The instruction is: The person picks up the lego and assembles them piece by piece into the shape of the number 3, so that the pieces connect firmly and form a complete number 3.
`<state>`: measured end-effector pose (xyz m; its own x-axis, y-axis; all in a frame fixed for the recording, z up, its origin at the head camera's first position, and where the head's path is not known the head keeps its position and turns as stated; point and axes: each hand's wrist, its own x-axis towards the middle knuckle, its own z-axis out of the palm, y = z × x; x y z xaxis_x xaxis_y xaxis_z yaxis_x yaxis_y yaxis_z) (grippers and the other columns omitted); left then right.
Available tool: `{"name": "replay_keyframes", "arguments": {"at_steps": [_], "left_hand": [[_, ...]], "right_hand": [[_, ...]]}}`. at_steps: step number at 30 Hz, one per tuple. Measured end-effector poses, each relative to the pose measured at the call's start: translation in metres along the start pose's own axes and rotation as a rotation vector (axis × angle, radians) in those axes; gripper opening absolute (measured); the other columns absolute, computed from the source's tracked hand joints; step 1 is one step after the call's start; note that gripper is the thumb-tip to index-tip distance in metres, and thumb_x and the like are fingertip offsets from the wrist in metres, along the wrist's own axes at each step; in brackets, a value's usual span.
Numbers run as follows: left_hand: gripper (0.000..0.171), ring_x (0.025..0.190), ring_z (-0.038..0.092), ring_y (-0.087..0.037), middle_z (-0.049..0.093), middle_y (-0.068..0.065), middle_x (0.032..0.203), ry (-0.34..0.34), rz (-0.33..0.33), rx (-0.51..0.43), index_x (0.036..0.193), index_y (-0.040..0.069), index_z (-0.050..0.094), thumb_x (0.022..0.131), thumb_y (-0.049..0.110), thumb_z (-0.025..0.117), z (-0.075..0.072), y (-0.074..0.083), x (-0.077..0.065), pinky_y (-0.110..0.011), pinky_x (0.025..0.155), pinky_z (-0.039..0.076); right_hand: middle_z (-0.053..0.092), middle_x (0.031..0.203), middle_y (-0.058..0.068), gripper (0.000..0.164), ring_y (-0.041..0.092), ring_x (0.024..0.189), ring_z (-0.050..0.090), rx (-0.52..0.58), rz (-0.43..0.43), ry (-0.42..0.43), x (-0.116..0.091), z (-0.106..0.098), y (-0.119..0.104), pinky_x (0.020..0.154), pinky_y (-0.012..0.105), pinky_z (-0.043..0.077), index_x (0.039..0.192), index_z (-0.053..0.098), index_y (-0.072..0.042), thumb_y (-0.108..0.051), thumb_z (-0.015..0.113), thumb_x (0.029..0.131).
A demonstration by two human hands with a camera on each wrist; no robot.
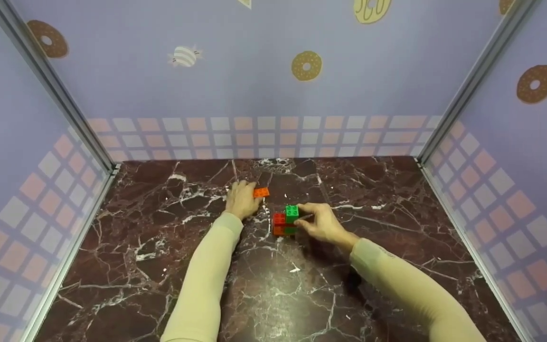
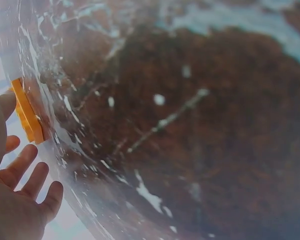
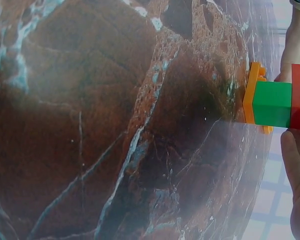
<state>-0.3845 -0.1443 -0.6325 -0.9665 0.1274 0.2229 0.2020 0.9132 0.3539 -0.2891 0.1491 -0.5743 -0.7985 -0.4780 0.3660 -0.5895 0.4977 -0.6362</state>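
Note:
In the head view my left hand lies low over the dark marbled table. Its thumb is right at a flat orange toy brick, and the other fingers are spread in the left wrist view. My right hand pinches a green toy brick between thumb and fingers on top of a small stack. Under it a red brick shows, with another green brick below. An orange plate with studs forms the bottom. Part of the right hand is cut off in its wrist view.
A marbled tabletop runs up to a lilac back wall printed with doughnuts and checks. Similar panels stand on both sides, joined by grey metal corner strips. The stack stands right of and nearer than the loose orange brick.

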Motion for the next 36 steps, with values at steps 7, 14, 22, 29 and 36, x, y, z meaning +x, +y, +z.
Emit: {"name": "replay_keyframes", "arguments": {"at_steps": [7, 14, 22, 29, 36], "left_hand": [[0.053, 0.135, 0.060, -0.047, 0.070, -0.023, 0.143, -0.053, -0.035, 0.009, 0.152, 0.009, 0.068, 0.105, 0.032, 0.076, -0.017, 0.023, -0.006, -0.067, 0.116, 0.052], [0.045, 0.137, 0.059, -0.046, 0.068, -0.023, 0.144, -0.057, -0.118, 0.008, 0.148, 0.008, 0.072, 0.107, 0.027, 0.075, -0.024, 0.037, -0.010, -0.065, 0.118, 0.050], [0.034, 0.132, 0.060, -0.046, 0.070, -0.023, 0.136, -0.036, -0.122, -0.018, 0.137, 0.006, 0.076, 0.106, 0.021, 0.073, -0.019, 0.034, -0.012, -0.064, 0.116, 0.051], [0.033, 0.121, 0.065, -0.047, 0.073, -0.023, 0.125, 0.037, -0.047, -0.027, 0.128, 0.003, 0.078, 0.103, 0.024, 0.075, -0.019, 0.028, -0.018, -0.063, 0.103, 0.057], [0.029, 0.103, 0.068, -0.039, 0.071, -0.015, 0.106, 0.120, 0.003, -0.079, 0.113, 0.006, 0.081, 0.097, 0.030, 0.077, 0.006, 0.004, -0.007, -0.057, 0.093, 0.058]], "right_hand": [[0.086, 0.112, 0.019, 0.038, 0.036, 0.100, 0.083, -0.013, -0.016, -0.002, 0.001, -0.001, -0.002, 0.095, 0.051, 0.068, 0.127, 0.081, 0.004, -0.004, 0.086, 0.090], [0.086, 0.116, 0.020, 0.042, 0.036, 0.102, 0.084, -0.034, -0.024, -0.001, 0.002, -0.002, -0.004, 0.096, 0.051, 0.068, 0.130, 0.079, 0.006, -0.006, 0.086, 0.091], [0.085, 0.117, 0.021, 0.043, 0.038, 0.103, 0.084, -0.036, -0.013, -0.009, 0.002, -0.001, -0.004, 0.099, 0.052, 0.067, 0.131, 0.079, 0.006, -0.006, 0.085, 0.090], [0.085, 0.118, 0.022, 0.043, 0.038, 0.104, 0.084, -0.038, -0.004, -0.016, 0.001, -0.001, -0.003, 0.099, 0.051, 0.067, 0.131, 0.078, 0.007, -0.007, 0.085, 0.091], [0.086, 0.115, 0.020, 0.041, 0.038, 0.102, 0.084, -0.021, 0.020, -0.021, 0.001, -0.002, -0.002, 0.097, 0.052, 0.067, 0.131, 0.079, 0.004, -0.007, 0.085, 0.091]]}}
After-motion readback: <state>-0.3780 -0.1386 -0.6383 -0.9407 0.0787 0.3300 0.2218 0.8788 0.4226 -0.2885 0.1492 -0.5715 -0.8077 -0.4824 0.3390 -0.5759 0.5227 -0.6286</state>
